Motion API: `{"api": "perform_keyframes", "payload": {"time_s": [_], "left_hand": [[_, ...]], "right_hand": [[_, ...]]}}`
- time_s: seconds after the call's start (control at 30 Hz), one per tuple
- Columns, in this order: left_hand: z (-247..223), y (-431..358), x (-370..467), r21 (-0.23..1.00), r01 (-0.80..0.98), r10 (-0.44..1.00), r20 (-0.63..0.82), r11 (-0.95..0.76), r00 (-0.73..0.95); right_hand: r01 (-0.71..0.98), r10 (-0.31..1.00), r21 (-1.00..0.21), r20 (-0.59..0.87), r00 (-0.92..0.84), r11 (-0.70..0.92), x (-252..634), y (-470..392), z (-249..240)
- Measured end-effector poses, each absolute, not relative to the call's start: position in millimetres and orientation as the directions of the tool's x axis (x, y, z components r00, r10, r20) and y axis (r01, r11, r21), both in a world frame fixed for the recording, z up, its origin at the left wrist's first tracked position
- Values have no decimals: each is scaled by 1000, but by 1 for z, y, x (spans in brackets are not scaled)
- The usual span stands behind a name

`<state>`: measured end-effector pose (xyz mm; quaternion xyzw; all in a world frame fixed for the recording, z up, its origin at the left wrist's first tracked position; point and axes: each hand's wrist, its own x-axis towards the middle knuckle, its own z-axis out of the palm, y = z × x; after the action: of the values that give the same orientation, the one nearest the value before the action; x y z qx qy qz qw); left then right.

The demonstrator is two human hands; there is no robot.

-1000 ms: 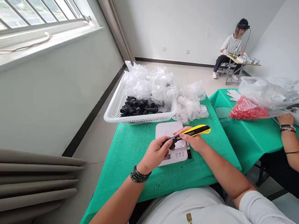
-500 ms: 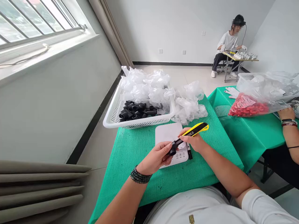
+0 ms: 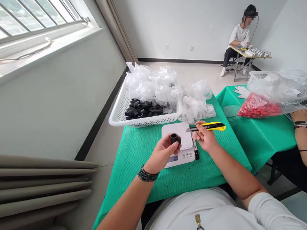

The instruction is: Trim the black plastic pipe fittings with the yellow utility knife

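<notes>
Between the thumb and fingers of my left hand (image 3: 165, 148) is a black tubular fitting (image 3: 174, 138), its round opening facing up. My right hand (image 3: 205, 138) grips a yellow utility knife (image 3: 214, 126) with its blade out, pointing left toward the fitting but apart from it. Both hands are above a white digital scale (image 3: 177, 127), whose display reads 0.0. A black and white marker (image 3: 196, 150) lies along the scale's right side. Beyond them, a white plastic basket (image 3: 144, 122) holds several similar black fittings (image 3: 141, 108) beneath clear plastic bags (image 3: 153, 81).
More crumpled bags (image 3: 198, 103) lie right of the basket on the green-covered table (image 3: 134, 153). On the neighbouring green table sit a bag of red parts (image 3: 260, 107) and a white glove (image 3: 242, 92). A co-worker's arm (image 3: 301, 131) is at right; another person (image 3: 240, 38) sits farther back.
The knife has moved right, away from the fitting, and its blade now shows clear. My left hand has turned the fitting so its opening faces up. The scale's display has come into view.
</notes>
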<state>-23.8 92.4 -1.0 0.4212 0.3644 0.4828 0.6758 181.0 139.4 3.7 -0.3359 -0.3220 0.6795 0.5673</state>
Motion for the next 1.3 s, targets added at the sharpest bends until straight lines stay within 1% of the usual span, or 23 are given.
{"api": "perform_keyframes", "payload": {"time_s": [0.1,0.17,0.27,0.37,0.43,0.53,0.83,1.07,1.3], "left_hand": [[-4,94,-21,946,-324,997,42,-18,68],[-7,95,-20,958,-255,990,142,-136,8],[-13,96,-19,937,-144,948,314,-319,-57],[-19,97,-16,903,-36,897,420,-428,-138],[-22,97,-15,896,17,884,442,-445,-152],[-25,97,-14,901,59,892,435,-431,-121],[-26,95,-13,899,106,897,434,-425,-88],[-24,92,-12,870,138,875,482,-473,-39],[-19,91,-12,851,222,872,490,-476,-9]], "right_hand": [[-581,990,-802,-91,-111,-139,179,136,5],[-562,985,-812,-94,-143,-159,177,133,5],[-515,976,-836,-101,-191,-188,174,128,3],[-490,973,-851,-98,-207,-190,172,125,3],[-485,971,-852,-103,-214,-198,172,124,4],[-481,970,-853,-108,-220,-204,173,123,5],[-477,969,-855,-104,-224,-202,173,122,6],[-473,971,-860,-98,-216,-192,174,123,2],[-451,968,-875,-68,-242,-175,174,122,1]]}}
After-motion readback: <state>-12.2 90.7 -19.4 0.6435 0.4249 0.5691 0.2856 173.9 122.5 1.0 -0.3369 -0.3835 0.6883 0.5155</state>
